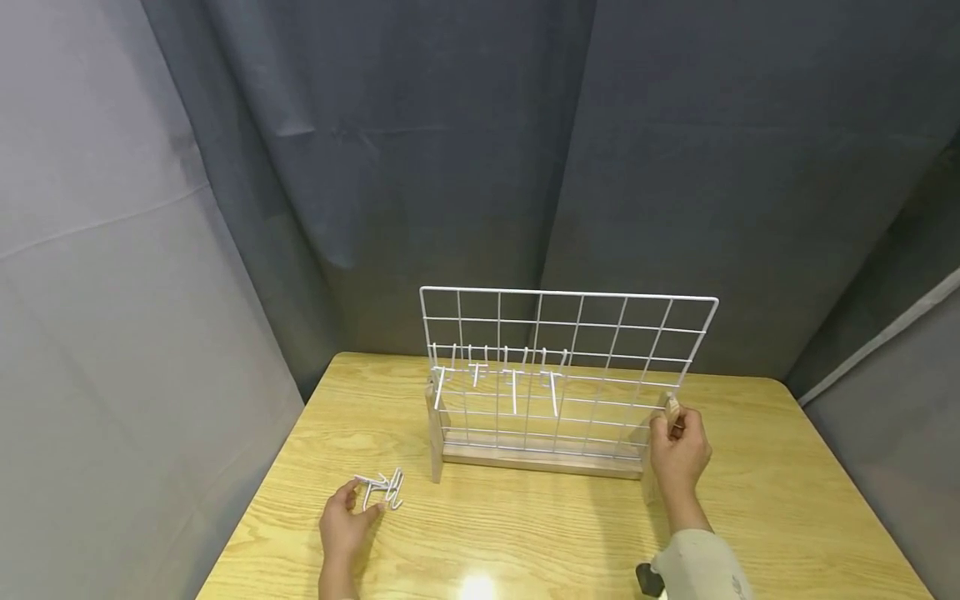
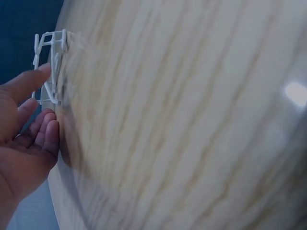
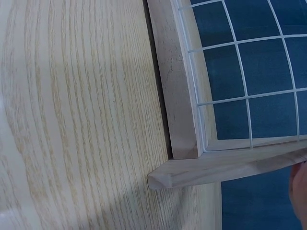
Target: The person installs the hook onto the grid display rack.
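Near the table's front left, my left hand (image 1: 345, 521) has its thumb and fingers around a small cluster of white wire hooks (image 1: 386, 488), holding it. In the left wrist view, these hooks (image 2: 52, 67) appear just beyond the fingertips, with one digit laid across them. A white wire grid panel (image 1: 570, 333) stands in a wooden base (image 1: 540, 458). Several white hooks (image 1: 514, 392) hang in a row on the grid's left half. My right hand (image 1: 681, 446) grips the top of the right wooden upright (image 1: 672, 410). The right wrist view shows that upright (image 3: 216, 170) meeting the base bar.
The wood-grain table (image 1: 480, 517) extends in front of the stand and to both sides. The left wooden upright (image 1: 435, 433) stands not far from the loose hooks. Dark curtains (image 1: 450, 167) hang behind, and grey cloth (image 1: 112, 333) covers the left side.
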The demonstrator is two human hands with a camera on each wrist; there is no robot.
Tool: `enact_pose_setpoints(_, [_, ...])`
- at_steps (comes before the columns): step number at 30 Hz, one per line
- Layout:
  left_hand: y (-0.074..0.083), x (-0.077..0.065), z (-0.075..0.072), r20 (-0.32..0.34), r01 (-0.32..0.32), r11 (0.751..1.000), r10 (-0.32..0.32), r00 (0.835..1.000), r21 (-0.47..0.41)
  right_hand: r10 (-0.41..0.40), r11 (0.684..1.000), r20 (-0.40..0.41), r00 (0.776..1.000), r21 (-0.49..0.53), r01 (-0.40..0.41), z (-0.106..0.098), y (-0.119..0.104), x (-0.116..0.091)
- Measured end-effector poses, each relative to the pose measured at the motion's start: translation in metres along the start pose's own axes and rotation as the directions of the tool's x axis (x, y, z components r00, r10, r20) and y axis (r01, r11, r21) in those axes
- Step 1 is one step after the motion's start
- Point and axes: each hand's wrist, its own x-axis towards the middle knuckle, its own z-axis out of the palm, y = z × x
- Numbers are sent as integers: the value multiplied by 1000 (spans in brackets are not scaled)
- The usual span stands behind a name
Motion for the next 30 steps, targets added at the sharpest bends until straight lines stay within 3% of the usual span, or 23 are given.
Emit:
enact_pose_setpoints(8, [2,5,0,-38,-22,998,24,999,65,-2,1000,-5,1000,8,2,-1,2,-1])
enact_pose_setpoints(16, [2,11,-1,-20,3,987,0,1000,162,3,1000,-1,1000,8,-3,0,0,-4])
enact_pose_setpoints(20, [2,11,-1,-31,12,984,-6,1000,176,-2,1000,-2,1000,11,2,0,-1,-5])
enact_pose_setpoints(26, [2,16,-1,-32,-25,979,33,999,205,-6,1000,-9,1000,11,6,1,1,-3])
enact_pose_setpoints(30, [6,14,-1,-20,20,987,-17,1000,158,6,1000,-1,1000,16,-6,2,-1,-1])
